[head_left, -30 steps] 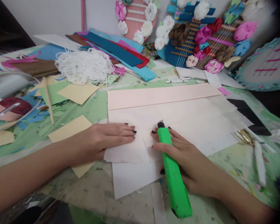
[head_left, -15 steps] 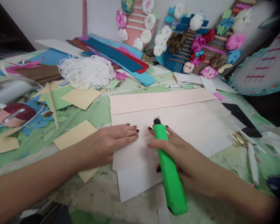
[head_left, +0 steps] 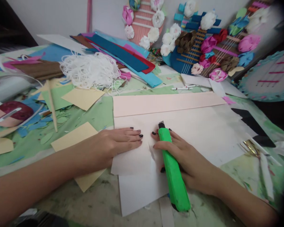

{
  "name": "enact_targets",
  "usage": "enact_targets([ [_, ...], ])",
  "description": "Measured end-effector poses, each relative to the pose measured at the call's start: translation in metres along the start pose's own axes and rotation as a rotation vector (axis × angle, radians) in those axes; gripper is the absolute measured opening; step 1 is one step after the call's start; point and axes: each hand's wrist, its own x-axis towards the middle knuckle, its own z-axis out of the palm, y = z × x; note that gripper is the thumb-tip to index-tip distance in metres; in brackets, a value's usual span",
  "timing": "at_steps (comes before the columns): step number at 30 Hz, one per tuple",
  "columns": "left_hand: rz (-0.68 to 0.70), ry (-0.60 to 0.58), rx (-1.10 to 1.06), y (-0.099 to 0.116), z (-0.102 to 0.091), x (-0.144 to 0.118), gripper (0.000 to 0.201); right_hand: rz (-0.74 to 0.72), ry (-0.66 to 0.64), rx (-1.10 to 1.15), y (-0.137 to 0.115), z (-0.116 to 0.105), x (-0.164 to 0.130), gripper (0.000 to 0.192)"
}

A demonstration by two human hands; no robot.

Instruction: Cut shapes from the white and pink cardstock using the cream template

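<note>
My left hand lies flat, fingers together, pressing a cut piece of pale pink paper onto the table. My right hand grips a bright green utility knife, its black tip pointing away from me on the large pale pink sheet. A short slit shows in the paper between the two hands. A white sheet lies under the pink one at the near edge.
A tan card lies under my left forearm. A heap of white string, coloured paper strips, a wooden stick and scissors surround the sheet. Paper-flower decorations lean against the back wall.
The left piece of pink paper has come apart from the sheet along the cut and shifted slightly left. Both hands stay in nearly the same place.
</note>
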Motion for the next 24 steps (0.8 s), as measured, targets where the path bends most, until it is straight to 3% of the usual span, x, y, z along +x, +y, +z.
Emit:
enact_targets([
  [13, -0.033, -0.069, -0.084, -0.0046, -0.0046, -0.0017, 0.039, -0.016, 0.019, 0.025, 0.0, -0.0021, 0.0003, 0.04],
  [21, 0.008, 0.073, 0.002, -0.001, 0.0019, 0.0028, 0.047, 0.012, 0.003, -0.005, -0.0029, 0.0002, -0.0009, 0.044],
  [24, 0.015, 0.068, 0.049, 0.0007, 0.001, 0.0056, 0.046, 0.024, 0.015, 0.0, -0.0044, -0.0023, 0.0021, 0.045],
])
